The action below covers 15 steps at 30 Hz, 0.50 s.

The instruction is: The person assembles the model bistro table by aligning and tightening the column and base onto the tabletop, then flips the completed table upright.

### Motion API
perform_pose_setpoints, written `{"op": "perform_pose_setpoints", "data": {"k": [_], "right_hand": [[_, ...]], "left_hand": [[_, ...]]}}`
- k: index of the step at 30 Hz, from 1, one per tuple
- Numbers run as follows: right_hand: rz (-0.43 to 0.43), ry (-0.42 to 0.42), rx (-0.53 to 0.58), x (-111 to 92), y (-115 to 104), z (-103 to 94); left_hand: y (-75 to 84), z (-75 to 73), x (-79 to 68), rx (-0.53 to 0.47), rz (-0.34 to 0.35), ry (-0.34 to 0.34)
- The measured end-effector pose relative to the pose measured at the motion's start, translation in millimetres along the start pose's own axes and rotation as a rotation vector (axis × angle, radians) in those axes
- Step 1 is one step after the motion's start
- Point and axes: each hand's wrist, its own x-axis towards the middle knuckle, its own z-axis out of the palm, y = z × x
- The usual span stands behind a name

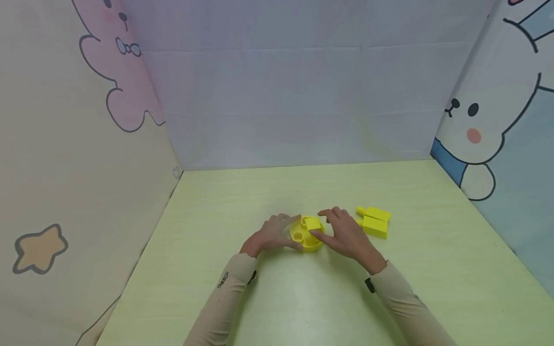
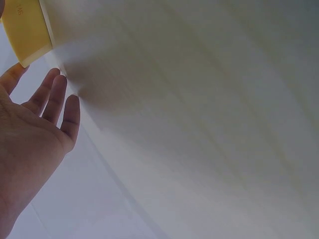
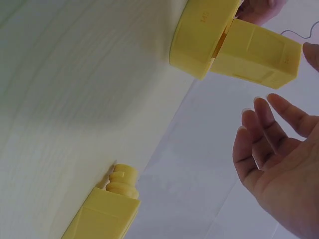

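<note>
A yellow round base [image 1: 310, 246] with round sockets sits on the table between both hands. One yellow rectangular block [image 1: 313, 223] stands upright on its right back part; the right wrist view shows this block [image 3: 259, 56] jutting up from the base [image 3: 199, 42]. My left hand [image 1: 273, 233] holds the base from the left, thumb at the front and index fingertip at the far rim, the other fingers spread. Beside the block, my right hand [image 1: 346, 235] has its fingers loosely spread, with the thumb close to the block. Its fingertips are apart from the block in the right wrist view.
Two more yellow blocks with pegs, a farther one [image 1: 376, 214] and a nearer one [image 1: 374, 228], lie side by side right of my right hand. The pale table [image 1: 298, 298] meets a plain back curtain [image 1: 298, 105] and printed side curtains.
</note>
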Motion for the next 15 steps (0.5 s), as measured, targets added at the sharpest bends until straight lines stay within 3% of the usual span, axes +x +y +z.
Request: {"op": "perform_pose_setpoints", "data": {"k": [5,15], "right_hand": [[-0.005,-0.025,0.026,0.7,-0.6,0.8],[0.036,0.081,-0.123,4.1,0.3,2.9]], "left_hand": [[-0.9,0.8,0.1,0.0,0.001,-0.001],[-1.3,1.2,1.1,0.003,-0.006,-0.004]]}}
